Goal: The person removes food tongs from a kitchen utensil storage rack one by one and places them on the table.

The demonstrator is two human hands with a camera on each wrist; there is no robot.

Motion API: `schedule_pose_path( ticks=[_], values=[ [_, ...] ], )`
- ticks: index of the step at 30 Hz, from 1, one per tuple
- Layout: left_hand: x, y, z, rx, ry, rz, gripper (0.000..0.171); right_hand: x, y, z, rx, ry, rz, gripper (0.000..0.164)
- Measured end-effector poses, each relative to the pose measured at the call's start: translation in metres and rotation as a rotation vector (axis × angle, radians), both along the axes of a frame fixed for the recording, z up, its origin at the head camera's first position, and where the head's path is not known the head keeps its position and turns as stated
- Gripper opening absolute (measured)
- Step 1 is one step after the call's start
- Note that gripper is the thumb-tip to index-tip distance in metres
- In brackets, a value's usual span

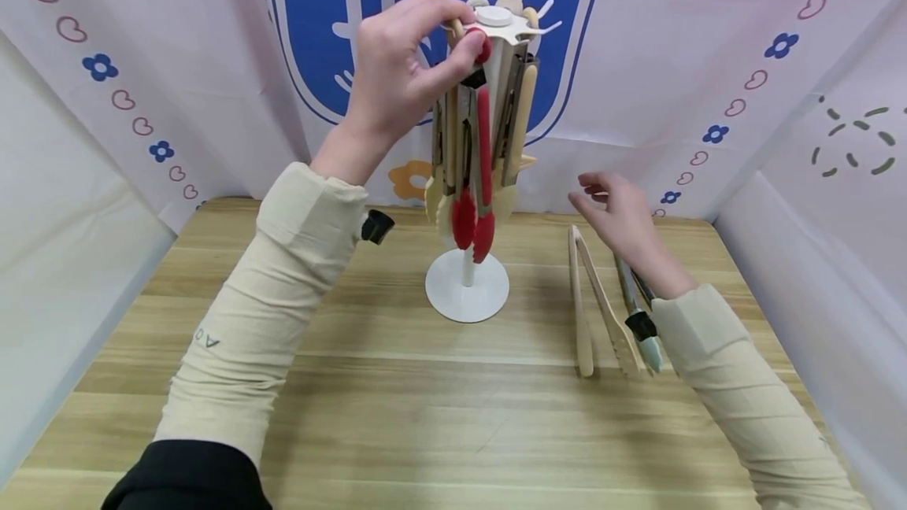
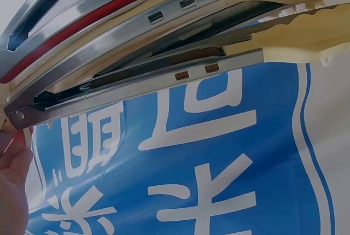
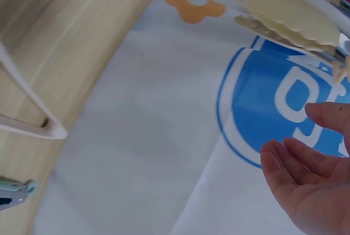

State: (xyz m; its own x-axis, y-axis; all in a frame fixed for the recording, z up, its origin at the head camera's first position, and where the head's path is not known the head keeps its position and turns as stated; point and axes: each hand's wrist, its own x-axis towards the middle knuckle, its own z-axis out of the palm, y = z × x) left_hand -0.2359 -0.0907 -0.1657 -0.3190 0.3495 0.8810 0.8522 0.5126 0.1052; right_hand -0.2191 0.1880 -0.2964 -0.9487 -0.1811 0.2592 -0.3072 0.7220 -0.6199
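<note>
Red tongs (image 1: pixel 485 136) are being pinched by the left hand (image 1: pixel 404 57), right hand (image 1: pixel 620 217) relaxed. Rack (image 1: pixel 499 61) toppling is being risked by tugs.

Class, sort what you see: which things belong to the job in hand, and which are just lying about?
Part of the job:
left hand, gripping the red tongs
white stand
cream tongs hanging on it
right hand, empty, probably assisting

Apparently lying about:
wooden tongs, untouched on the table
pale-tipped tongs beside them; both may be wanted later
</note>
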Motion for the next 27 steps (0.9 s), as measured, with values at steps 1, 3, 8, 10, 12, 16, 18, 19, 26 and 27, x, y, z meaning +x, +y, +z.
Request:
schedule_pose_path(
  ticks=[1, 3, 8, 10, 12, 16, 18, 19, 26, 27],
  values=[
    [0.000, 0.000, 0.000, 0.003, -0.001, -0.002, 0.028, 0.001, -0.001, 0.002, -0.012, 0.008, 0.002, 0.040],
    [-0.001, 0.000, 0.000, 0.008, 0.000, -0.010, 0.028, 0.003, -0.002, 0.006, -0.036, 0.027, 0.009, 0.040],
    [-0.004, 0.000, -0.001, 0.032, 0.008, -0.052, 0.027, 0.008, -0.005, 0.013, -0.088, 0.084, 0.025, 0.039],
    [-0.006, 0.000, -0.002, 0.043, 0.004, -0.071, 0.026, 0.009, -0.006, 0.015, -0.108, 0.111, 0.031, 0.039],
    [-0.007, 0.000, -0.002, 0.054, -0.005, -0.093, 0.026, 0.009, -0.006, 0.016, -0.131, 0.137, 0.032, 0.041],
    [-0.010, -0.001, -0.003, 0.071, -0.026, -0.121, 0.027, 0.009, -0.008, 0.019, -0.171, 0.178, 0.034, 0.047],
    [-0.011, -0.001, -0.004, 0.083, -0.037, -0.134, 0.027, 0.010, -0.010, 0.020, -0.182, 0.189, 0.033, 0.048],
    [-0.011, -0.001, -0.005, 0.091, -0.043, -0.140, 0.027, 0.010, -0.011, 0.021, -0.186, 0.192, 0.035, 0.048],
    [-0.013, 0.000, -0.005, 0.115, -0.077, -0.181, 0.029, 0.012, -0.020, 0.024, -0.253, 0.214, 0.061, 0.047],
    [-0.013, 0.000, -0.005, 0.115, -0.081, -0.190, 0.029, 0.012, -0.021, 0.025, -0.266, 0.217, 0.066, 0.047]
  ],
)
